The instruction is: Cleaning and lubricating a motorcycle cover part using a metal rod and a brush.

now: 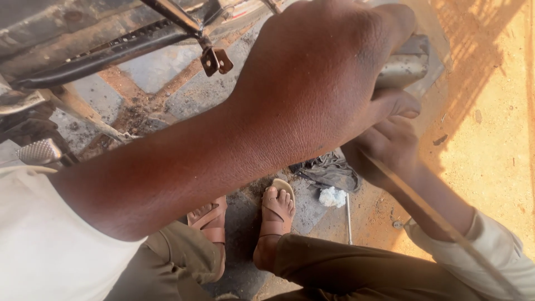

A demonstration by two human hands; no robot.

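Grey metal part (409,61) sits up by the motorcycle frame (100,53), above the dirt floor's sandy right side, and my left hand (323,83) is clamped over it, thumb underneath. My right hand (384,147), just below, is closed on a thin rod (440,223). Best I brace firmly with the left and keep the rod steady, so nothing slips.

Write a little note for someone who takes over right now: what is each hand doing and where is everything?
Left hand: wrapped in a grip on a grey metal part, up by the dark machine frame.
Right hand: just beneath, closed on a thin blurred rod.
On the ground by the sandalled feet: grey rag, white wad.
Done and left: cannot tell from this view.
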